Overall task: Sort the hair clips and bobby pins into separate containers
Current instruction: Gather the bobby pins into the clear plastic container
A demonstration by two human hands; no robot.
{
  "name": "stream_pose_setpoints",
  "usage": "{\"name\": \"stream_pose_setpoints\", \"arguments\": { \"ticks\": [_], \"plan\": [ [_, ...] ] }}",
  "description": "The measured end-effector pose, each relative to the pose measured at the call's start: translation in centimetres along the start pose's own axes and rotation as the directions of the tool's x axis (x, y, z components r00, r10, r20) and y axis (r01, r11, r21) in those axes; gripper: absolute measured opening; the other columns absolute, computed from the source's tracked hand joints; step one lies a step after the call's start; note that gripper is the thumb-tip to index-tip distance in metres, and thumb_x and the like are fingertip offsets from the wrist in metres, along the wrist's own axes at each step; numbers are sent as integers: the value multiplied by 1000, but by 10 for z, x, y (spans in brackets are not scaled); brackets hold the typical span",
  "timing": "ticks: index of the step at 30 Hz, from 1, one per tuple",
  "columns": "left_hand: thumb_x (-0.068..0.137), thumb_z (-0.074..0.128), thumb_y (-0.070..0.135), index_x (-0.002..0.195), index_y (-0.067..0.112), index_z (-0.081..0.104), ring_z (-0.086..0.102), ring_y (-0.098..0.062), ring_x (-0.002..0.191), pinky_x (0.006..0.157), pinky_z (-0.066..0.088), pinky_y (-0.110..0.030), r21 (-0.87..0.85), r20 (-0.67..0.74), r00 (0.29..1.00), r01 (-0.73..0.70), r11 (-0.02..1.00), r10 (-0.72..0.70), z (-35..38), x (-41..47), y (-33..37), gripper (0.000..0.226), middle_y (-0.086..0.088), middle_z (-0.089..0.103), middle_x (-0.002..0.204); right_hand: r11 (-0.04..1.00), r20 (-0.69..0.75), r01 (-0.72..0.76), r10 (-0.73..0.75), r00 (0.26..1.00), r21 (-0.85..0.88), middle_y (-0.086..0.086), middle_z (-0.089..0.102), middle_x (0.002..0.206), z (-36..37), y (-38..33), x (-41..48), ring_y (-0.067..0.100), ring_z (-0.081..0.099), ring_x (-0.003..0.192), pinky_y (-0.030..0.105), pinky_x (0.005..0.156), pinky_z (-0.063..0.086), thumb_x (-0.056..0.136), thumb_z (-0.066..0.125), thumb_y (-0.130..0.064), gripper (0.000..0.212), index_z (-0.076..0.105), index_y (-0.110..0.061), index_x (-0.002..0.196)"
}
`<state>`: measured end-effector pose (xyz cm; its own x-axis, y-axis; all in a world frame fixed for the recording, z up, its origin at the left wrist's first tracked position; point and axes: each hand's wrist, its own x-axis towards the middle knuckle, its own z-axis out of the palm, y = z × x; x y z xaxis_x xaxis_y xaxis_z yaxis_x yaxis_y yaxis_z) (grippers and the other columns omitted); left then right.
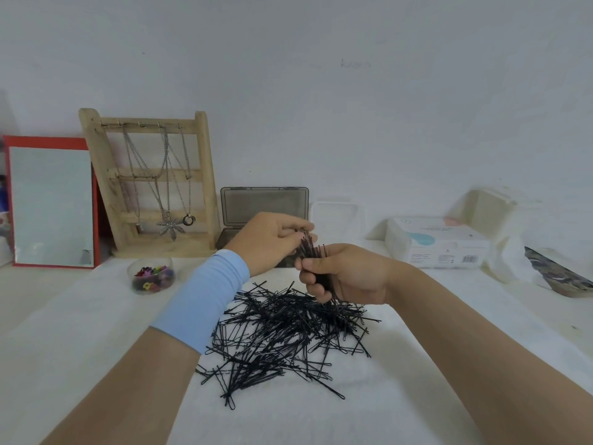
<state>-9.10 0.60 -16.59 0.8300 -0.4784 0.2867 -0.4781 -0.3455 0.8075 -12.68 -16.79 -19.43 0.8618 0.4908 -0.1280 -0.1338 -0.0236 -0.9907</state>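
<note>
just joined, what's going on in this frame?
A person is sorting hair accessories. The right hand grips a bundle of bobby pins, and the left hand pinches at the bundle's top. A big pile of bobby pins lies loose on the white cloth. Small coloured hair clips already sit in a clear round container. A grey hinged box stands open behind the hands.
</note>
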Motion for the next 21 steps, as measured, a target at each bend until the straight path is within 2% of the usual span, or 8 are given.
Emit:
{"name": "stream_pose_setpoints", "arguments": {
  "ticks": [2,4,6,9,11,14,18,21],
  "plan": [
    [98,51,5,113,25,72,73,-15,93,86,57,-26,7,70,998,4,1000,-5,1,0,0,32,3,76,103,1000,3,17,-17,1000,-17,2,46,74,0,0,0,13,41,60,23,54,31,104,42,-10,18,57,-12,94],
    [99,49,9,108,34,71,70,-10,83,93,56,-33,-16,108,994,11,1000,-9,1,0,-1,34,4,75,104,999,-4,37,-37,999,-15,2,47,73,1,1,0,14,42,60,24,55,30,105,42,-10,19,57,-12,93],
    [99,51,26,112,34,72,67,-11,90,94,54,-32,-80,131,991,21,997,-11,0,0,-2,26,2,74,106,999,-17,51,-51,999,-7,2,44,71,0,0,0,15,42,60,25,55,30,105,41,-12,22,58,-13,90],
    [99,55,23,126,23,67,62,-12,77,76,51,-13,-105,81,996,-33,994,42,3,-2,0,29,3,71,86,999,-24,48,-48,999,-5,2,41,69,0,-2,0,16,45,61,25,55,33,105,40,-13,21,58,-10,93],
    [98,57,10,121,19,70,57,-8,59,68,51,-14,-99,19,996,-80,992,83,8,0,0,28,1,74,82,998,-29,59,-60,998,-23,5,48,73,0,-3,-1,18,50,66,25,57,38,105,40,-9,21,57,-8,94],
    [95,61,9,112,21,74,57,-4,52,65,52,-18,-65,-42,994,-98,993,96,14,2,-1,24,-2,76,80,995,-15,88,-89,996,-50,7,54,79,1,-2,-1,17,52,66,26,58,38,105,39,-6,25,60,-9,90],
    [99,55,13,119,26,69,63,3,79,73,49,-12,-38,76,991,-108,993,111,9,3,-2,28,6,72,116,999,22,35,-36,999,5,-1,36,67,3,-3,-2,13,30,55,23,52,27,107,36,-14,29,56,-17,85],
    [97,56,32,122,34,64,60,-9,115,96,49,-27,-302,56,998,9,953,8,11,6,-4,26,1,67,127,994,-2,25,-25,1000,105,-2,25,68,-1,-8,-4,14,17,59,24,53,21,102,36,-19,17,45,-20,87]
  ]
}}
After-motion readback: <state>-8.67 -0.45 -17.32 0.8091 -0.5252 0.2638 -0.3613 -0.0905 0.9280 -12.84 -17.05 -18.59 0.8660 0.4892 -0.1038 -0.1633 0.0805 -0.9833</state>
